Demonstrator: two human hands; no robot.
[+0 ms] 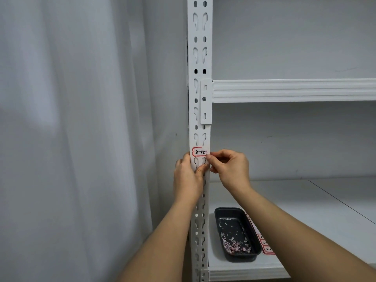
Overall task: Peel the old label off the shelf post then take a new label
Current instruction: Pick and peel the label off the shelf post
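Old label (pixel 199 152) on post (pixel 200 58); right hand (pixel 230 167) pinches its edge.

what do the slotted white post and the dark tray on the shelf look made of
Slotted white shelf post: likely painted steel, with cleanly punched keyhole slots and an even satin coat. Dark rectangular tray: probably thin moulded plastic, given its matte finish and rounded rim, though coated metal is possible.

Shelf post (pixel 200 88) is plain white with rows of dark slots. The label (pixel 199 152) is white, red-bordered, black handwriting. Black tray (pixel 237 234) has pink and white flecks; grey-white curtain (pixel 71 119) beside it.
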